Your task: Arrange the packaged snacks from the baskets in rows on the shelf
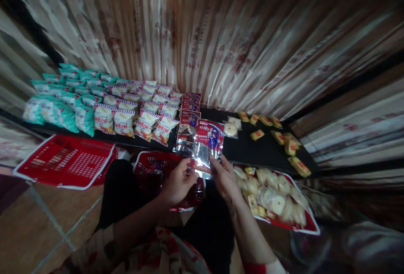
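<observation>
Between my two hands is a red and silver snack packet (206, 141) with a blue figure on its front, held upright over the front edge of the black shelf (246, 147). My right hand (224, 177) grips its lower right part, thumb on the front. The fingers of my left hand (181, 181) pinch its lower left corner. Just behind it, similar red packets (190, 118) lie in an overlapping column on the shelf. Below my left hand, a red basket (148, 156) holds dark red packets, partly hidden by my arm.
Rows of teal bags (66, 116) and white striped snack bags (124, 122) fill the shelf's left. Round white packs (231, 129) and small yellow packs (257, 134) lie at right. Another red basket (312, 223) holds round packs; a tilted red basket (78, 156) is at left. A curtain (189, 25) hangs behind.
</observation>
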Available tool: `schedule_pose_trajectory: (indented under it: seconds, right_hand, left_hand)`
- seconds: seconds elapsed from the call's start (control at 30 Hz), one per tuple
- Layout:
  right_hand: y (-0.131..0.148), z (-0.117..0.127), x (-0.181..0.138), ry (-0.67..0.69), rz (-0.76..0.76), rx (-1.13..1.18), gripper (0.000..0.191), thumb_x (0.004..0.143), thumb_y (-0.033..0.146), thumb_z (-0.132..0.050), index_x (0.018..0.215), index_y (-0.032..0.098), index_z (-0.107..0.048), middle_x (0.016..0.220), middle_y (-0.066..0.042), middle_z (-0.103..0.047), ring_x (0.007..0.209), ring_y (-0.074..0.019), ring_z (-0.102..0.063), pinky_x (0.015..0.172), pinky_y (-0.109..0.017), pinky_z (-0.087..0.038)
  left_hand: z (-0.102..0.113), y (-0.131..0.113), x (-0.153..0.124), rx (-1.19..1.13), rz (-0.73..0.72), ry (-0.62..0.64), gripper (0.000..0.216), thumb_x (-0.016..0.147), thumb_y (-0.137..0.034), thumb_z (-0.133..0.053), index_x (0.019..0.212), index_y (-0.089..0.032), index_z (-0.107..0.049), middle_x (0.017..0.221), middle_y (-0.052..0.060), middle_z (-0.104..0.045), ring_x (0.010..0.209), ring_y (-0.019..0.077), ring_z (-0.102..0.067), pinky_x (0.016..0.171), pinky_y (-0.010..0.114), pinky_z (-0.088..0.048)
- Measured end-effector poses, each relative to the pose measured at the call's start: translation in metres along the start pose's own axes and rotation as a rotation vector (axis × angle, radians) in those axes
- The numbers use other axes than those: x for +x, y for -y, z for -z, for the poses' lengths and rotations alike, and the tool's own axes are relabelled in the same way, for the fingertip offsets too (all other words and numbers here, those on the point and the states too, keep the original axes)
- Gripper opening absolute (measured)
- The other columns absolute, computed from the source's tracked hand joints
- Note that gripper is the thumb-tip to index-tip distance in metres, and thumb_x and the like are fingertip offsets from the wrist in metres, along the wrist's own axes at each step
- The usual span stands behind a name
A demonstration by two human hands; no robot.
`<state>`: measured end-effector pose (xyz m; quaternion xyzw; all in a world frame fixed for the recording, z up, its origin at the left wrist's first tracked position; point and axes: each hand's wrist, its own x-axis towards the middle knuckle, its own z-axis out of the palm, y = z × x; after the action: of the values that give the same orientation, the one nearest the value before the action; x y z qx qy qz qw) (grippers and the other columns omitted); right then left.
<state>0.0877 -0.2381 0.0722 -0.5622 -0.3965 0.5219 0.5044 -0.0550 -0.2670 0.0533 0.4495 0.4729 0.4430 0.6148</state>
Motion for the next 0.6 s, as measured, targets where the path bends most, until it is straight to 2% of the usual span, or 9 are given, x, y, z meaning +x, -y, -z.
schedule_pose_trajectory:
  seconds: [0.13, 0.27, 0.4, 0.6]
  right_hand:
    - [-0.002, 0.014, 0.004, -0.078, 0.052, -0.207, 0.046, 0.071, 0.055, -0.060, 0.097, 0.018, -0.057, 0.088, -0.007, -0.069, 0.069, -0.0189, -0.062, 0.060, -0.029, -0.049]
    - [-0.003, 0.023, 0.013, -0.168, 0.120, -0.400, 0.046, 0.070, 0.059, -0.060, 0.089, 0.016, -0.058, 0.078, -0.004, -0.067, 0.066, -0.0173, -0.057, 0.061, -0.028, -0.046]
    - [-0.008, 0.017, 0.033, -0.191, 0.192, -0.434, 0.044, 0.073, 0.058, -0.057, 0.089, 0.017, -0.059, 0.077, -0.003, -0.066, 0.068, -0.0171, -0.057, 0.064, -0.028, -0.046]
    - [-0.004, -0.008, 0.072, -0.165, 0.261, -0.563, 0.048, 0.077, 0.058, -0.051, 0.095, 0.015, -0.060, 0.081, -0.007, -0.068, 0.072, -0.0206, -0.060, 0.067, -0.031, -0.046]
  left_hand:
    - [-0.016, -0.004, 0.011, -0.050, 0.016, -0.019, 0.019, 0.080, -0.019, -0.050, 0.098, -0.015, -0.054, 0.079, 0.002, -0.066, 0.059, 0.0106, -0.063, 0.049, 0.018, -0.049]
    - [-0.019, -0.006, 0.023, -0.030, 0.033, -0.032, 0.019, 0.080, -0.019, -0.050, 0.098, -0.015, -0.054, 0.071, -0.001, -0.064, 0.056, 0.0108, -0.063, 0.051, 0.019, -0.051]
    - [-0.013, -0.007, 0.034, -0.066, 0.005, -0.064, 0.028, 0.080, -0.016, -0.050, 0.107, -0.015, -0.051, 0.074, 0.000, -0.064, 0.057, 0.0111, -0.064, 0.054, 0.021, -0.053]
    - [0.009, -0.022, 0.062, -0.086, -0.033, -0.199, 0.034, 0.076, -0.010, -0.049, 0.110, -0.015, -0.048, 0.090, 0.001, -0.059, 0.057, 0.0073, -0.064, 0.056, 0.019, -0.053]
